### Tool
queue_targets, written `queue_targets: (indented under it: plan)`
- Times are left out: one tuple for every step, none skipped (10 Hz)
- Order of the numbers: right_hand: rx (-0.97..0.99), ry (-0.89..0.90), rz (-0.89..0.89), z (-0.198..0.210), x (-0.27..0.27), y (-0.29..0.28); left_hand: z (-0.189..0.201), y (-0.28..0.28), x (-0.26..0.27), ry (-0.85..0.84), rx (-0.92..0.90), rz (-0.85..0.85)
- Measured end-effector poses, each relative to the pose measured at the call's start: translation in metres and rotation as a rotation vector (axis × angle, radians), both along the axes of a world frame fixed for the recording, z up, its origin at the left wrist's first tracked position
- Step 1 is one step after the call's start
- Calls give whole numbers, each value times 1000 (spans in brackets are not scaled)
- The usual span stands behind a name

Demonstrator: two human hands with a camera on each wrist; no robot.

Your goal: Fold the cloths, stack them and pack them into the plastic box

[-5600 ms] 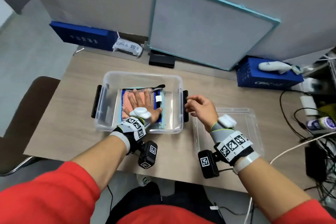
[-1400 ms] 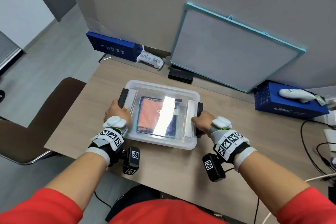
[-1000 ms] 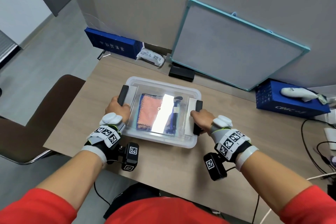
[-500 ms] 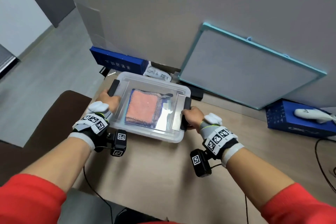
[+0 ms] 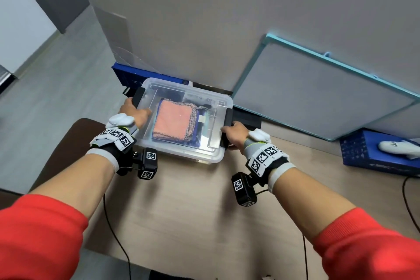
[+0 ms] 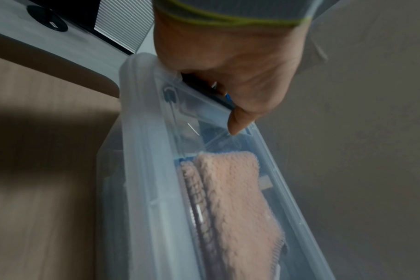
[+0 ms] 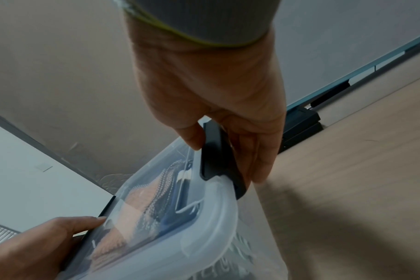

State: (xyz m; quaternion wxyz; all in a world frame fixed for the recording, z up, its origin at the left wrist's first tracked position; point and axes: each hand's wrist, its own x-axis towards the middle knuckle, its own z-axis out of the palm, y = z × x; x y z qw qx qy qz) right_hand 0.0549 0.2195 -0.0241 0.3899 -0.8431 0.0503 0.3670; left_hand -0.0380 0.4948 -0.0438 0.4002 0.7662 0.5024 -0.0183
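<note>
**Desk:** What sits at the centre of the shot?

**Photographer:** A clear plastic box (image 5: 181, 154) with its lid (image 5: 213, 107) on, at the far left of the wooden worktop (image 5: 193, 207), close to the grey wall.

**Desk:** And the cloths?

**Photographer:** The folded cloths (image 5: 172, 120) lie stacked inside. Through the lid you see a pink one on top, with checked and blue edges below it.

**Desk:** The hands?

**Photographer:** One at each end. The left hand (image 5: 133, 112) has its fingers curled round the left clip (image 5: 138, 98), a black one, with the thumb laid over the lid. The right hand (image 5: 234, 133) grasps the right clip (image 5: 228, 116), thumb on its inner face and fingers on the outer.

**Desk:** Does the box rest on the worktop or hang above it?

**Photographer:** I cannot tell from these views.

**Desk:** What surrounds it?

**Photographer:** A teal-framed board (image 5: 318, 93) leans on the wall at right. Beyond it, a blue carton (image 5: 363, 157) carries a white gadget (image 5: 397, 148). A brown chair (image 5: 68, 143) stands under the left wrist.
</note>
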Motion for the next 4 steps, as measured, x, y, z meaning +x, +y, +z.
queue_targets:
  plan:
    - [21, -7, 7, 5, -2, -7, 1, -2, 0, 49, 33, 12]
    - [99, -131, -8, 14, 5, -20, 8, -13, 1, 82, 145, 0]
    - [242, -215, -29, 59, 7, -36, 28, -41, -3, 18, 193, -13]
    - [434, -354, -65, 122, 6, -57, 38, -63, 4, -121, 65, -108]
